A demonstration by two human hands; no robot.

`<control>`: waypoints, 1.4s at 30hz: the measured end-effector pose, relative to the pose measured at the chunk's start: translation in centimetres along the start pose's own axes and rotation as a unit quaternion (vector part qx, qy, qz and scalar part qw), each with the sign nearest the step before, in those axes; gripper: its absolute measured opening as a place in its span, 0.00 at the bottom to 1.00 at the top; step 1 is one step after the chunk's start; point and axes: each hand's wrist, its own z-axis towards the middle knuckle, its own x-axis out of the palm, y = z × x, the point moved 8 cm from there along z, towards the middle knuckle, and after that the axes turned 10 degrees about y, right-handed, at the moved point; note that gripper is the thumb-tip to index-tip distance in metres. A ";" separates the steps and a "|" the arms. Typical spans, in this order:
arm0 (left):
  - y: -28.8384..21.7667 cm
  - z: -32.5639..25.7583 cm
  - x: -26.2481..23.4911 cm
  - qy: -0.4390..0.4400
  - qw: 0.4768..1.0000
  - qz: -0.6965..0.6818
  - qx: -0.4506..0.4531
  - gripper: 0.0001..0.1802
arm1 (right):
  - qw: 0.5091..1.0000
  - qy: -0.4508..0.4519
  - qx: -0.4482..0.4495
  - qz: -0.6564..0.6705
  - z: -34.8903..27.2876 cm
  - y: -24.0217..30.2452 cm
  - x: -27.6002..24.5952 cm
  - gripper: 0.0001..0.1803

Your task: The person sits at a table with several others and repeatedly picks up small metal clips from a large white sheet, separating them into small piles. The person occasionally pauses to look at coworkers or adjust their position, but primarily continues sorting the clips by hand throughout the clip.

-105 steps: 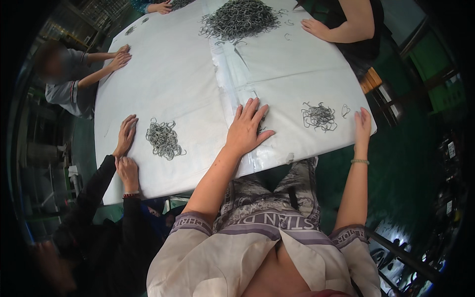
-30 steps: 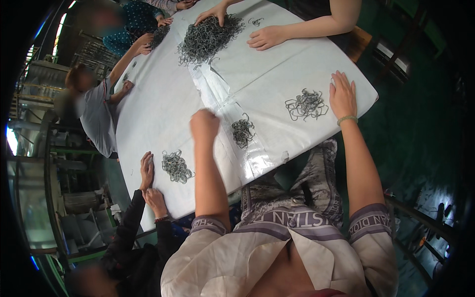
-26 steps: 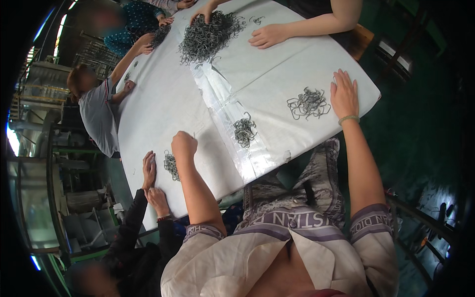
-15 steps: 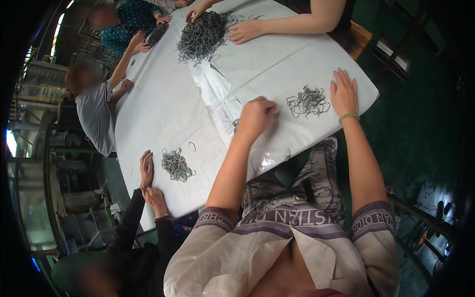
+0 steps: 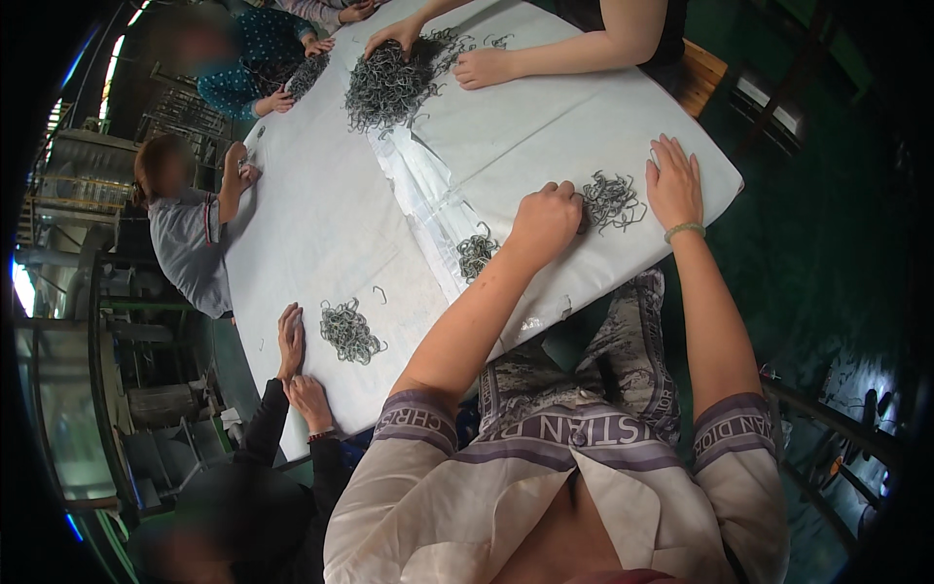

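My left hand [image 5: 550, 220] is closed, knuckles up, at the left edge of a small pile of bent grey metal wire hooks [image 5: 613, 202]. Its fingertips are tucked under, so what they hold, if anything, is hidden. On the pile's other side my right hand [image 5: 675, 185] lies flat and open on the white-covered table [image 5: 545, 127], fingers stretched away from me, a green bracelet on its wrist. A second small pile of hooks [image 5: 477, 253] lies just left of my left forearm.
A large heap of hooks [image 5: 389, 92] stands at the far side, with a co-worker's hands at it. Another pile [image 5: 348, 331] lies left, beside a second co-worker's hands [image 5: 309, 401]. More people work along the left edge. Clear tape [image 5: 413, 175] runs down the table covering.
My left hand has moved right to the edge of the hook pile, uncovering the second small pile. My right hand stays put. Co-workers' hands at the far side and left have shifted.
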 end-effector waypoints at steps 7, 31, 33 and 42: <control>0.2 0.3 0.3 0.005 1.000 0.018 -0.006 0.05 | 1.000 0.006 0.005 -0.001 0.1 -0.1 0.0 0.19; 3.5 -0.9 -0.3 -0.028 0.960 -0.265 -0.091 0.12 | 0.992 -0.096 0.032 0.081 -0.3 -1.4 -1.3 0.17; 3.9 -0.8 0.0 -0.027 0.948 -0.300 -0.107 0.10 | 0.987 -0.124 0.037 0.094 -0.6 -1.6 -1.7 0.17; 6.1 -2.1 1.7 -0.018 0.854 -0.487 -0.180 0.08 | 0.988 -0.120 0.045 0.089 -0.7 -1.6 -2.2 0.17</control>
